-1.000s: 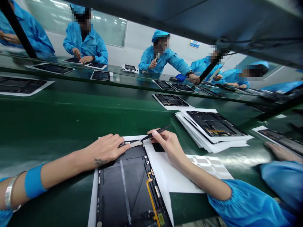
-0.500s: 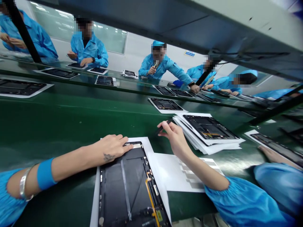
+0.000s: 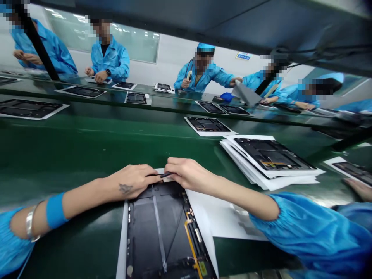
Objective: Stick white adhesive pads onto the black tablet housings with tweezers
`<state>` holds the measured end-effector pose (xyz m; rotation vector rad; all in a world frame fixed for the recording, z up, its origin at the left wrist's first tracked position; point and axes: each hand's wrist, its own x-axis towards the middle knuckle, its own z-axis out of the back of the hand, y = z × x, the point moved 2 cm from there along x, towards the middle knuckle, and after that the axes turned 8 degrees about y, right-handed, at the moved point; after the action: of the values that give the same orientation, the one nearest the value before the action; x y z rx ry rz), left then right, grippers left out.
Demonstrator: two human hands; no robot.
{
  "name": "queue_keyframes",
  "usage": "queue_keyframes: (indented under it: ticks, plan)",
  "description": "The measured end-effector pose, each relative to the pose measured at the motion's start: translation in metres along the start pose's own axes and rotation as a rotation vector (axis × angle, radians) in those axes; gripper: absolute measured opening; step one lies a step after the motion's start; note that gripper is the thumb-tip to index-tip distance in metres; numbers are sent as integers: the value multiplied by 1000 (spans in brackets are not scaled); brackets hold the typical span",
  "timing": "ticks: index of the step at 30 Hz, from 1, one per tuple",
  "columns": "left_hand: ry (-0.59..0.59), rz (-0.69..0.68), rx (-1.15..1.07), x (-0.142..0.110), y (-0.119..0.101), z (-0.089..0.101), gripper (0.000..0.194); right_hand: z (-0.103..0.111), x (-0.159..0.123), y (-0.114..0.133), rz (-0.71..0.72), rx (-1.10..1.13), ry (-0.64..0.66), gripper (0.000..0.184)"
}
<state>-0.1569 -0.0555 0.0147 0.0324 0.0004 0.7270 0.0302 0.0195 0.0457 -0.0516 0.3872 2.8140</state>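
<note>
An opened tablet housing (image 3: 171,217) with black inner parts and an orange flex cable lies on a white sheet (image 3: 120,248) in front of me. My left hand (image 3: 138,180) rests over its upper left end, fingers stretched out toward the top edge. At that same end, my right hand (image 3: 183,173) pinches a thin black stick-like tool (image 3: 165,174), whose tip points left toward the left fingers. The two hands nearly meet there and hide much of the top edge. Whether the tip touches the housing I cannot tell.
To the right stands a stack of tablet housings and white sheets (image 3: 271,155). Another housing (image 3: 207,124) lies farther back. A white sheet with grey strips (image 3: 226,217) is beside my work. Several co-workers in blue sit across the green bench (image 3: 72,143); a neighbour's hand (image 3: 359,189) shows at right.
My right hand has come left and down with the black tool, from near the stack to the housing's top end. Across the bench, a co-worker has lifted a grey panel.
</note>
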Motion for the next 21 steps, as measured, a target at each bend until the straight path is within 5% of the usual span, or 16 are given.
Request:
queue_keyframes:
  ticks: [4,12,17,21]
  plan:
    - [-104,-54,-110,-21,5,-6,43,0,10,3,27,-125,183,16]
    - [-126,-65,-155,-18,2,-7,45,8,21,18,124,-365,289,21]
    - [-91,-43,-125,-17,0,-5,43,10,7,-1,53,-383,352,17]
    - [-111,-42,-97,-16,0,-5,41,0,-16,-16,-33,-186,179,16]
